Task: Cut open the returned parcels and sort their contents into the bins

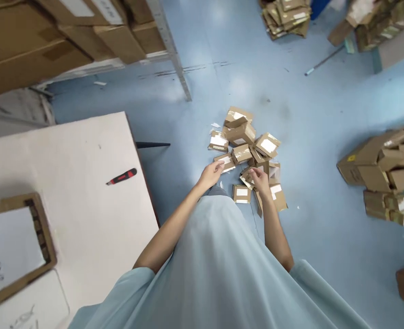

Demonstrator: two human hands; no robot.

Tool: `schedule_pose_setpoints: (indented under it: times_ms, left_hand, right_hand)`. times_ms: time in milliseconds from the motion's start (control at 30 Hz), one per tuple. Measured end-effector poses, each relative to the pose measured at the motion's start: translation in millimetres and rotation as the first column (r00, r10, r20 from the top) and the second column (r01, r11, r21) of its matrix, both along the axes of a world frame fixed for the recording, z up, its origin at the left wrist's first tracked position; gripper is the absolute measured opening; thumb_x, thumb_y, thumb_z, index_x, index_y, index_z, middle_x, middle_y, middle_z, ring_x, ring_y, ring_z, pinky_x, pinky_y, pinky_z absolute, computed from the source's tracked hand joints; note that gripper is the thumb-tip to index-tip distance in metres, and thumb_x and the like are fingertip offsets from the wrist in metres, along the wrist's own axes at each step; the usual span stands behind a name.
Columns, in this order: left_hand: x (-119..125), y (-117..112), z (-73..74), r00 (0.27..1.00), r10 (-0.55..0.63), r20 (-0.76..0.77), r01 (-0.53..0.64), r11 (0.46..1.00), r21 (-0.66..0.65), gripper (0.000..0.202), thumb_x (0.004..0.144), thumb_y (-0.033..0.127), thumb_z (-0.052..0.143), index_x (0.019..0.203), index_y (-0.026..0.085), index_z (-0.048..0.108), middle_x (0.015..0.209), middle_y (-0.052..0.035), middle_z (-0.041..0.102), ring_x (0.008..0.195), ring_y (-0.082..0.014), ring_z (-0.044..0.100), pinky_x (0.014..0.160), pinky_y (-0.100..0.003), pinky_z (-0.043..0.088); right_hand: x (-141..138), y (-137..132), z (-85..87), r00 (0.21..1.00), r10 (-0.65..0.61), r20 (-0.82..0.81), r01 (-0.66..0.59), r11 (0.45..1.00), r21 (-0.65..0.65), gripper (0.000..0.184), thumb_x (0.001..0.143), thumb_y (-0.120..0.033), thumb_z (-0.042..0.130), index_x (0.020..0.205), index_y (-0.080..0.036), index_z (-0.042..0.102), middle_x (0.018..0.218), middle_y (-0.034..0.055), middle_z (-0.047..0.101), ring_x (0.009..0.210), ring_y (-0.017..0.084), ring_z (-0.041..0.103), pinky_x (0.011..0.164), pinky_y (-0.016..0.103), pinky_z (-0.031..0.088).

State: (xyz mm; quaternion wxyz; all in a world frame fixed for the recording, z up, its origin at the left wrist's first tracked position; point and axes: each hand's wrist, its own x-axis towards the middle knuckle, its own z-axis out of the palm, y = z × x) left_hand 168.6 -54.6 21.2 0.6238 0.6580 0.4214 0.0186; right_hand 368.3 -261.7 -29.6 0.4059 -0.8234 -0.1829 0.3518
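Note:
Below me, a pile of small brown cardboard boxes [242,154] with white labels lies on the blue floor. My left hand [211,176] is in front of the pile's near left side, its fingers curled closed beside a labelled small box [226,160]. Whether it grips that box, I cannot tell. My right hand [260,179] has its thumb and fingers pinched together over a flattened-looking carton [247,176]. What sits between those fingertips is too small to make out. Another labelled box [241,193] lies between my hands, nearer to me.
On the left, a white table [85,160] holds a red and black utility knife [121,176] and an open carton [49,237]. Shelving with large boxes [27,36] stands behind it. Cardboard stacks [285,18] and more cartons [366,157] occupy the floor at the back and right.

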Motion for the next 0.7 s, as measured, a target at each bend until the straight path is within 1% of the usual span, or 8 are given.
schedule_pose_setpoints:
  times_ms: [67, 133, 200, 267, 367, 467, 567, 700]
  left_hand:
    - [-37.2, 3.2, 2.2, 0.990, 0.141, -0.017, -0.141, 0.990, -0.015, 0.033, 0.109, 0.031, 0.062, 0.131, 0.021, 0.084, 0.147, -0.0120, 0.083, 0.138, -0.0311, 0.078, 0.126, -0.048, 0.058]
    - [-79.1, 1.0, 5.3, 0.956, 0.290, -0.038, -0.290, 0.957, -0.018, 0.032, 0.109, 0.032, 0.062, 0.130, 0.021, 0.084, 0.147, -0.0125, 0.083, 0.138, -0.0307, 0.078, 0.128, -0.049, 0.057]
    - [-123.5, -7.4, 8.9, 0.897, 0.439, -0.053, -0.440, 0.898, -0.012, 0.033, 0.108, 0.035, 0.063, 0.129, 0.020, 0.084, 0.148, -0.0140, 0.082, 0.139, -0.0311, 0.078, 0.129, -0.050, 0.056]
    - [-167.5, -23.3, 12.6, 0.807, 0.588, -0.054, -0.589, 0.808, -0.001, 0.036, 0.108, 0.042, 0.065, 0.128, 0.019, 0.084, 0.148, -0.0158, 0.082, 0.140, -0.0324, 0.077, 0.129, -0.051, 0.055]
    - [-226.6, -62.1, 18.8, 0.609, 0.793, -0.023, -0.793, 0.609, 0.017, 0.047, 0.105, 0.059, 0.069, 0.126, 0.020, 0.084, 0.145, -0.0166, 0.083, 0.140, -0.0344, 0.076, 0.128, -0.053, 0.056]
    - [-274.6, -118.4, 26.5, 0.373, 0.927, 0.043, -0.928, 0.372, 0.032, 0.058, 0.100, 0.072, 0.071, 0.125, 0.022, 0.084, 0.145, -0.0160, 0.083, 0.142, -0.0357, 0.075, 0.129, -0.053, 0.055]
    - [-312.1, -190.8, 35.0, 0.140, 0.986, 0.091, -0.990, 0.138, 0.025, 0.064, 0.097, 0.079, 0.072, 0.126, 0.023, 0.084, 0.147, -0.0153, 0.082, 0.145, -0.0368, 0.073, 0.132, -0.054, 0.052]
    - [-346.8, -302.3, 41.1, -0.172, 0.974, 0.151, -0.985, -0.172, -0.014, 0.069, 0.095, 0.083, 0.073, 0.128, 0.023, 0.084, 0.147, -0.0163, 0.082, 0.146, -0.0375, 0.073, 0.132, -0.055, 0.053]
  right_hand:
    - [-14.7, 47.8, 0.1, 0.988, 0.143, -0.061, -0.143, 0.990, 0.004, 0.070, 0.091, -0.080, 0.068, 0.120, -0.019, 0.086, 0.122, 0.0174, 0.089, 0.115, 0.036, 0.083, 0.112, 0.055, 0.063]
    - [-33.7, 89.9, 0.8, 0.949, 0.297, -0.108, -0.296, 0.955, 0.025, 0.067, 0.090, -0.079, 0.071, 0.119, -0.021, 0.087, 0.125, 0.0149, 0.089, 0.115, 0.035, 0.083, 0.114, 0.053, 0.062]
    - [-57.0, 124.9, 1.9, 0.880, 0.456, -0.129, -0.455, 0.890, 0.045, 0.067, 0.091, -0.079, 0.070, 0.121, -0.022, 0.086, 0.125, 0.0146, 0.089, 0.116, 0.034, 0.083, 0.114, 0.053, 0.062]
    - [-84.7, 152.4, 4.1, 0.795, 0.593, -0.129, -0.592, 0.805, 0.048, 0.068, 0.091, -0.080, 0.068, 0.121, -0.021, 0.086, 0.124, 0.0154, 0.089, 0.116, 0.034, 0.083, 0.114, 0.053, 0.063]
    - [-135.1, 179.5, 11.1, 0.629, 0.770, -0.111, -0.768, 0.637, 0.065, 0.066, 0.092, -0.080, 0.068, 0.120, -0.023, 0.085, 0.125, 0.0157, 0.089, 0.119, 0.034, 0.083, 0.116, 0.054, 0.062]
    - [-195.6, 189.9, 22.6, 0.424, 0.900, -0.098, -0.895, 0.433, 0.107, 0.064, 0.093, -0.080, 0.069, 0.120, -0.024, 0.084, 0.129, 0.0162, 0.088, 0.122, 0.034, 0.083, 0.118, 0.055, 0.062]
    - [-265.5, 183.7, 37.1, 0.219, 0.973, -0.075, -0.965, 0.228, 0.128, 0.066, 0.091, -0.082, 0.071, 0.120, -0.024, 0.084, 0.130, 0.0177, 0.088, 0.123, 0.036, 0.084, 0.119, 0.057, 0.063]
    - [-367.7, 148.6, 59.7, -0.057, 0.998, -0.029, -0.987, -0.052, 0.149, 0.072, 0.091, -0.086, 0.071, 0.123, -0.023, 0.084, 0.132, 0.0186, 0.087, 0.126, 0.037, 0.083, 0.120, 0.058, 0.063]
